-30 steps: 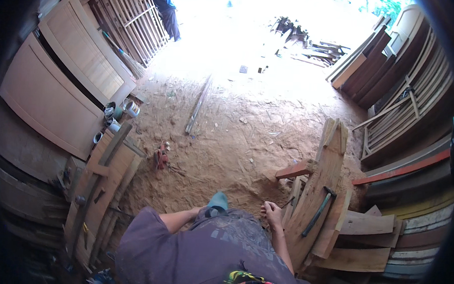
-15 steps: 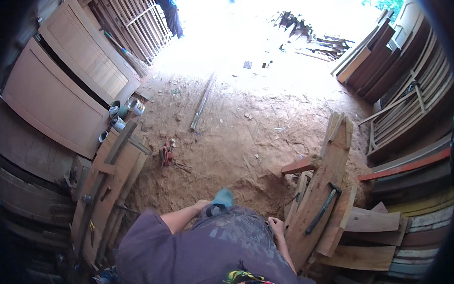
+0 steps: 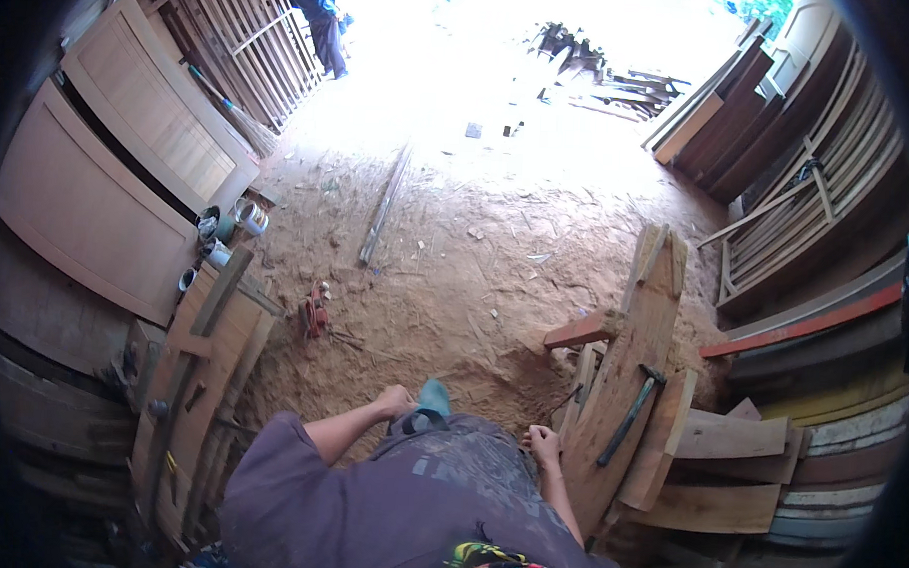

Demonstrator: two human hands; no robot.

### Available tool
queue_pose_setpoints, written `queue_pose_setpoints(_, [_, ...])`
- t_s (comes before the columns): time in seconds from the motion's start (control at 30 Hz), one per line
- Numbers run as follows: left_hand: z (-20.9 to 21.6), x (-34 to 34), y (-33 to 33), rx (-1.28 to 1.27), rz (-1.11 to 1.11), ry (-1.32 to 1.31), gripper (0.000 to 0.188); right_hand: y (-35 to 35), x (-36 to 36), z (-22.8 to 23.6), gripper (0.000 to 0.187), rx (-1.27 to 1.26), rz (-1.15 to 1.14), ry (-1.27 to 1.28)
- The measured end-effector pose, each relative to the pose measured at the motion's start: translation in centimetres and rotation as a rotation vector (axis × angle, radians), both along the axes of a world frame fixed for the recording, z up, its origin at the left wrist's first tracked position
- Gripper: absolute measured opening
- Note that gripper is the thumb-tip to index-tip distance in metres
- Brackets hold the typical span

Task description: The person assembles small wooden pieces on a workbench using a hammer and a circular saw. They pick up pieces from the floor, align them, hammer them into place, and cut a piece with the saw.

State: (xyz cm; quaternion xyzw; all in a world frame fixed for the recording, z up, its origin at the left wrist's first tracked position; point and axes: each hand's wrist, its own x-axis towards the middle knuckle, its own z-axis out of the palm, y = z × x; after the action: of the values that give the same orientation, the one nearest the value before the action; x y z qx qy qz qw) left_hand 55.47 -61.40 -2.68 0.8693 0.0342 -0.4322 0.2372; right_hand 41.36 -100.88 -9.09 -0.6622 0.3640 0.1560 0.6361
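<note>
My left hand [image 3: 394, 400] hangs in front of my left hip with its fingers curled in, close to my foot in a teal sock or shoe [image 3: 434, 396]. Nothing shows in it. My right hand [image 3: 542, 445] is beside my right hip, its fingers bent inward, and I see no object in them. It is nearest to the left edge of a thick wooden bench plank [image 3: 611, 390], apparently not touching it. On that plank lies a hammer [image 3: 627, 422] with a dark and green handle.
A red tool [image 3: 315, 314] lies on the sawdust-covered ground, with a long wooden strip [image 3: 385, 206] beyond it. Wooden panels [image 3: 92, 206], paint cans [image 3: 249, 217] and another bench [image 3: 196, 375] line the left. Boards [image 3: 729, 439] and frames stand right. Another person [image 3: 318, 24] is far left.
Both hands have come forward, away from my body, and more of each shows. The surroundings have shifted slightly left in the view. The hammer stays on the plank.
</note>
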Motion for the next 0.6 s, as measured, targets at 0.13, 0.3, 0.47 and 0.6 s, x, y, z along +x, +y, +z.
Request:
queue_pose_setpoints(0.13, [-0.8,-0.1,1.2,-0.044,0.014,-0.144,0.038,0.5,-0.6,-2.0,0.028,0.035,0.028,-0.015])
queue_pose_setpoints(0.3, [-2.2,-0.2,2.0,-0.134,0.165,-0.117,0.039,0.4,-1.0,-2.8,0.028,-0.016,0.050,0.041])
queue_pose_setpoints(0.47, [-5.7,0.6,3.0,-0.156,0.319,-0.053,0.040,1.1,-0.7,-1.9,0.024,-0.003,-0.065,0.150])
queue_pose_setpoints(0.6, [-7.5,4.3,2.7,-0.130,0.251,-0.075,0.038,1.4,-1.3,-2.1,0.025,0.000,-0.176,0.127])
